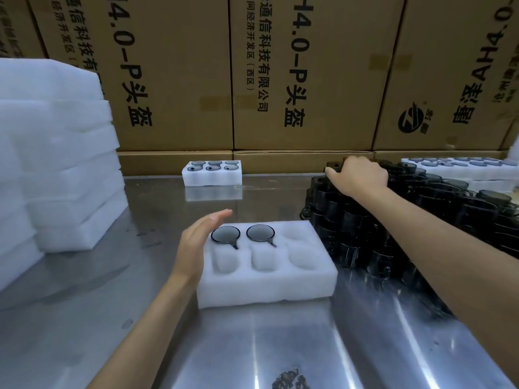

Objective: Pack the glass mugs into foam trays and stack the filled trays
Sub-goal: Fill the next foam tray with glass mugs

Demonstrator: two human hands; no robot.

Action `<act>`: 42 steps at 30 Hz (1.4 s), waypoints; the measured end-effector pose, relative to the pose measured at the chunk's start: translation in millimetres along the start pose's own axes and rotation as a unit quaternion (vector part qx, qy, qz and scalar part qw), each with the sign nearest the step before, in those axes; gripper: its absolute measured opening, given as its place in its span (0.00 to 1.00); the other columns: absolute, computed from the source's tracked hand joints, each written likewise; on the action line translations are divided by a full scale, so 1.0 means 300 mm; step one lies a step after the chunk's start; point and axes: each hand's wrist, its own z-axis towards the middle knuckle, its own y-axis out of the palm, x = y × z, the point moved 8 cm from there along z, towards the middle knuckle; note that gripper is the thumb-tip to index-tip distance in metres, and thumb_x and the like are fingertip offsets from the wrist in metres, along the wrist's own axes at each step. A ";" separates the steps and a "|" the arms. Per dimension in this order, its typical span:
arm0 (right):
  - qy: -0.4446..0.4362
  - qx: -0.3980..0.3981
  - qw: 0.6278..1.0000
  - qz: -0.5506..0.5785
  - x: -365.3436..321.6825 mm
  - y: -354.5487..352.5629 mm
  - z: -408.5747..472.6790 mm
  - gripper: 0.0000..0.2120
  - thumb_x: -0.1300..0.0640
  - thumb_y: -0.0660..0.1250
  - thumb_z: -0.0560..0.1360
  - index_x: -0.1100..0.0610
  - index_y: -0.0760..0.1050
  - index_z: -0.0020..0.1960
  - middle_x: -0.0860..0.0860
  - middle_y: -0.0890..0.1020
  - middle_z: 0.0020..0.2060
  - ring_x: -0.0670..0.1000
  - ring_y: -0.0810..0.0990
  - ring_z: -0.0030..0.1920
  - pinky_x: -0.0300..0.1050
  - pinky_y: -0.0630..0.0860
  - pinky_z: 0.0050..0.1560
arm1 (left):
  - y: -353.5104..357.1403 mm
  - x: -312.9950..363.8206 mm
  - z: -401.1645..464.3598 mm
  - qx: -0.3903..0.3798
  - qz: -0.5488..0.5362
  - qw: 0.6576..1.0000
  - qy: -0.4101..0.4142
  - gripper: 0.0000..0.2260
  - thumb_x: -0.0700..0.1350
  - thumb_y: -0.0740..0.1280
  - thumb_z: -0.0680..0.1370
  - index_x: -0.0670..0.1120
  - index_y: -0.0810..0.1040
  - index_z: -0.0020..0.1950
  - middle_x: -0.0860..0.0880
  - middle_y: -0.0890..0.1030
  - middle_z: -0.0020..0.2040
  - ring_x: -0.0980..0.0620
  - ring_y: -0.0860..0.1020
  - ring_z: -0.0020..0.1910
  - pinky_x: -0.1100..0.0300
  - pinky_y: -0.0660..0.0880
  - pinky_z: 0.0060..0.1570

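A white foam tray (266, 287) with six pockets lies in front of me on the steel table. Two dark glass mugs (225, 234) (260, 232) sit in its far-left and far-middle pockets; the other pockets hold nothing. My left hand (196, 242) rests flat against the tray's left side, fingers straight. My right hand (358, 175) reaches onto the top of a big pile of dark glass mugs (393, 220) at the right, its fingers curled over a mug at the pile's far edge; the grip itself is hidden by the hand.
A filled foam tray (212, 173) stands at the back centre. More filled trays (460, 169) lie at the back right behind the pile. A tall stack of foam trays (56, 164) fills the left. Cardboard boxes (280, 74) wall off the back.
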 end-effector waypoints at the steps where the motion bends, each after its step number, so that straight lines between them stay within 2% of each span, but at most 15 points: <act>1: 0.015 -0.022 1.000 -0.007 0.005 0.017 0.000 0.26 0.37 0.56 0.77 0.61 0.76 0.48 0.55 0.77 0.39 0.56 0.75 0.36 0.42 0.64 0.32 | -0.006 -0.007 0.000 0.009 -0.027 1.000 -0.011 0.12 0.52 0.63 0.71 0.53 0.85 0.47 0.52 0.83 0.55 0.53 0.77 0.60 0.54 0.69 0.63; 3: 0.030 -0.032 0.999 0.001 0.007 0.029 -0.001 0.25 0.37 0.58 0.76 0.59 0.74 0.39 0.53 0.74 0.32 0.54 0.71 0.30 0.40 0.61 0.28 | -0.015 -0.021 -0.002 0.026 -0.081 0.996 -0.036 0.14 0.51 0.64 0.69 0.48 0.84 0.48 0.49 0.83 0.55 0.49 0.77 0.60 0.55 0.70 0.62; 4: 0.032 -0.027 0.999 0.007 0.004 0.026 -0.002 0.23 0.39 0.60 0.76 0.59 0.73 0.38 0.53 0.73 0.32 0.54 0.71 0.30 0.40 0.61 0.28 | -0.019 -0.025 -0.003 0.033 -0.095 0.994 -0.042 0.15 0.51 0.64 0.69 0.46 0.83 0.49 0.48 0.83 0.55 0.48 0.78 0.60 0.55 0.71 0.61; 8: 0.004 0.009 1.000 0.029 -0.024 -0.036 0.001 0.15 0.48 0.63 0.76 0.61 0.76 0.45 0.56 0.77 0.38 0.57 0.73 0.38 0.44 0.67 0.35 | -0.015 -0.024 -0.001 0.020 -0.078 0.996 -0.028 0.16 0.51 0.64 0.68 0.46 0.83 0.50 0.47 0.83 0.56 0.50 0.78 0.60 0.55 0.71 0.62; 12: -0.086 0.039 0.990 0.103 -0.087 -0.120 -0.045 0.11 0.48 0.60 0.76 0.54 0.76 0.45 0.52 0.78 0.38 0.56 0.74 0.40 0.44 0.68 0.37 | -0.010 -0.034 0.005 -0.001 -0.068 0.997 -0.033 0.16 0.53 0.66 0.67 0.49 0.84 0.50 0.48 0.82 0.57 0.50 0.77 0.61 0.52 0.68 0.66; 14: -0.100 -0.015 0.974 0.204 -0.106 -0.110 -0.086 0.12 0.47 0.61 0.76 0.54 0.77 0.43 0.52 0.81 0.38 0.55 0.79 0.39 0.45 0.74 0.37 | -0.009 -0.031 0.005 -0.007 -0.057 0.998 -0.027 0.18 0.57 0.66 0.66 0.51 0.85 0.49 0.50 0.82 0.57 0.51 0.77 0.61 0.51 0.68 0.66; 16: -0.069 -0.105 0.933 0.337 -0.114 -0.060 -0.140 0.14 0.45 0.63 0.74 0.55 0.78 0.41 0.52 0.82 0.37 0.51 0.82 0.36 0.45 0.81 0.38 | -0.004 -0.027 0.002 -0.016 -0.043 0.999 -0.022 0.17 0.57 0.65 0.66 0.52 0.85 0.49 0.51 0.82 0.57 0.52 0.77 0.61 0.50 0.67 0.67; 18: -0.055 -0.171 0.904 0.387 -0.127 -0.010 -0.194 0.19 0.39 0.68 0.71 0.56 0.78 0.37 0.49 0.81 0.31 0.47 0.80 0.30 0.41 0.81 0.35 | 0.002 -0.025 -0.001 -0.025 -0.039 0.999 -0.022 0.17 0.58 0.65 0.67 0.53 0.85 0.50 0.51 0.82 0.57 0.52 0.76 0.62 0.49 0.66 0.68; 21: -0.113 -0.195 0.916 0.332 -0.150 0.035 -0.234 0.21 0.38 0.69 0.70 0.56 0.75 0.32 0.48 0.79 0.27 0.47 0.80 0.29 0.40 0.79 0.33 | 0.008 -0.017 -0.005 -0.031 -0.031 0.999 -0.018 0.17 0.57 0.64 0.67 0.53 0.85 0.50 0.50 0.82 0.57 0.50 0.77 0.61 0.48 0.66 0.68; 24: -0.212 -0.155 0.944 0.199 -0.170 0.038 -0.254 0.16 0.44 0.67 0.74 0.51 0.73 0.32 0.47 0.78 0.30 0.49 0.77 0.35 0.42 0.72 0.35 | 0.013 -0.009 -0.007 -0.036 -0.026 0.999 -0.015 0.17 0.57 0.64 0.67 0.52 0.85 0.49 0.49 0.83 0.56 0.50 0.77 0.61 0.46 0.66 0.68; 27: -0.265 -0.132 0.946 0.134 -0.181 0.061 -0.288 0.13 0.46 0.66 0.76 0.49 0.72 0.34 0.45 0.76 0.33 0.50 0.76 0.37 0.43 0.71 0.36 | 0.014 -0.006 -0.008 -0.034 -0.031 0.999 -0.014 0.17 0.57 0.64 0.67 0.51 0.86 0.47 0.48 0.83 0.56 0.49 0.77 0.60 0.45 0.66 0.68; 31: -0.291 -0.088 0.946 0.111 -0.194 0.072 -0.313 0.13 0.46 0.64 0.76 0.48 0.71 0.35 0.45 0.76 0.35 0.50 0.76 0.39 0.43 0.70 0.37 | 0.017 -0.007 -0.009 -0.033 -0.027 0.999 -0.019 0.19 0.57 0.64 0.66 0.48 0.84 0.49 0.47 0.83 0.56 0.48 0.77 0.60 0.46 0.66 0.68; 35: -0.290 -0.089 0.948 0.096 -0.204 0.079 -0.298 0.19 0.44 0.65 0.76 0.48 0.66 0.30 0.45 0.73 0.29 0.49 0.72 0.33 0.42 0.64 0.31 | 0.018 -0.009 -0.008 -0.035 -0.018 0.999 -0.017 0.22 0.57 0.64 0.66 0.45 0.83 0.51 0.47 0.82 0.56 0.48 0.77 0.60 0.48 0.67 0.68; 38: -0.289 -0.096 0.949 0.077 -0.217 0.100 -0.295 0.20 0.42 0.65 0.75 0.51 0.66 0.30 0.45 0.73 0.26 0.48 0.72 0.30 0.41 0.63 0.29 | 0.021 -0.007 -0.007 -0.038 -0.019 0.999 -0.013 0.22 0.57 0.63 0.66 0.45 0.83 0.51 0.47 0.82 0.56 0.48 0.77 0.60 0.48 0.67 0.67; 42: -0.283 -0.082 0.953 0.071 -0.223 0.111 -0.301 0.21 0.40 0.66 0.74 0.52 0.67 0.30 0.46 0.75 0.26 0.50 0.75 0.32 0.40 0.65 0.30 | 0.027 0.004 -0.008 -0.046 -0.018 0.999 -0.013 0.22 0.57 0.64 0.65 0.44 0.82 0.51 0.46 0.82 0.56 0.47 0.76 0.61 0.50 0.68 0.67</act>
